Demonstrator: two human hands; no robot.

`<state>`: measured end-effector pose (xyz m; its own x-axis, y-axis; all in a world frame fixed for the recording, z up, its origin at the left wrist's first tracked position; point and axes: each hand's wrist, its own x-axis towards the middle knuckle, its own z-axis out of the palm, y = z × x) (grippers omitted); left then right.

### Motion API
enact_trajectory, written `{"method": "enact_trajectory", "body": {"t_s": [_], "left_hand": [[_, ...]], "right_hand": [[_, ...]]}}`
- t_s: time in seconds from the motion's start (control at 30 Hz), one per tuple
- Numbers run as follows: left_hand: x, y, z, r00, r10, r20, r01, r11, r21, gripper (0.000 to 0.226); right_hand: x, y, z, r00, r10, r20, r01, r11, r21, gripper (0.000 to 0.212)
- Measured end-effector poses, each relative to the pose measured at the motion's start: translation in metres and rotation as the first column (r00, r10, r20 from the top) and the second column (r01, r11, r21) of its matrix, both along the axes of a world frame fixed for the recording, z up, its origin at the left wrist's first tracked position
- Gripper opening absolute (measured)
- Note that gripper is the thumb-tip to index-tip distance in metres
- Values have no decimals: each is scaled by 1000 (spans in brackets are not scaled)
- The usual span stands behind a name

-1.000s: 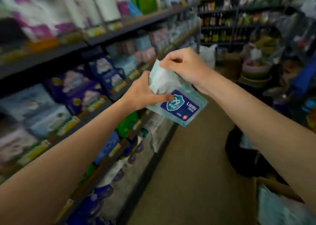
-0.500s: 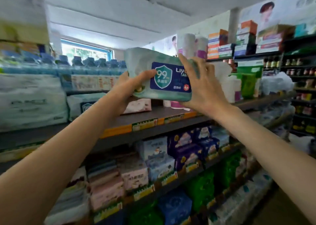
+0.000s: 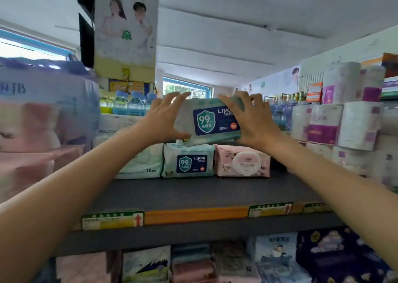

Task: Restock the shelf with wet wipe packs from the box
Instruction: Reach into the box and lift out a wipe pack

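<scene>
A pale green wet wipe pack (image 3: 206,122) with a blue shield label is held between both hands at the back of the dark top shelf (image 3: 204,190). My left hand (image 3: 165,119) grips its left end, thumb under and fingers over the top. My right hand (image 3: 249,119) grips its right end. The pack's lower edge touches a matching wet wipe pack (image 3: 188,161) that lies on the shelf. The box is not in view.
A pink wipe pack (image 3: 243,161) lies to the right of the lower pack, a white pack (image 3: 142,162) to its left. Toilet roll bundles (image 3: 336,123) stand at the right, large soft packs (image 3: 43,121) at the left. Water bottles (image 3: 129,102) line the back.
The view has swung from the aisle up to the top shelf. Both hands have carried the pack up and forward onto the matching pack there.
</scene>
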<state>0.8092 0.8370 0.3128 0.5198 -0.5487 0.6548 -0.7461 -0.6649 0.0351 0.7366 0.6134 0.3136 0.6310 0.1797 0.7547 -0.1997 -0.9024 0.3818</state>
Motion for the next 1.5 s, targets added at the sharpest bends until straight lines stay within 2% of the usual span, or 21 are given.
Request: {"method": "enact_trajectory", "body": {"t_s": [0.13,0.27,0.43,0.5,0.6,0.7,0.87,1.07,1.27,1.33,1.4,1.5], "left_hand": [[42,-14,-3,990,122,-68,-119,992,51,103],[81,-36,-4,962,272,-32,-265,952,151,96],[114,-52,-11,930,369,-4,-358,904,235,97],[117,-54,-10,925,379,13,-370,895,250,97],[115,-61,-15,909,415,45,-412,873,261,96],[110,-62,-17,898,432,76,-436,859,268,91],[83,-53,-18,908,409,86,-416,860,297,85],[34,-39,-29,955,296,17,-287,908,306,80],[-39,-73,-40,993,112,-23,-104,971,216,55],[-74,-102,-47,999,-47,-11,48,979,200,49],[-116,-139,-63,963,-270,-14,269,948,173,43],[-199,-197,-109,832,-552,-63,549,800,243,42]], "right_hand": [[62,-3,-5,999,6,-33,-6,1000,11,106],[121,-8,-14,999,-10,-35,9,1000,-25,116],[163,-12,-31,983,84,-164,-83,996,9,117],[169,-20,-27,963,107,-247,-110,994,1,118],[166,-33,-17,901,177,-395,-157,984,83,114],[153,-41,-12,870,248,-426,-203,968,150,106],[112,-36,-13,894,212,-395,-147,971,188,92],[46,-21,-13,886,112,-449,1,970,244,78],[-48,-32,-32,876,-76,-477,196,959,207,54],[-98,-46,-40,860,-137,-492,273,937,218,45],[-162,-64,-53,869,-153,-471,318,901,295,35],[-282,-80,-92,828,-225,-513,468,782,413,28]]}}
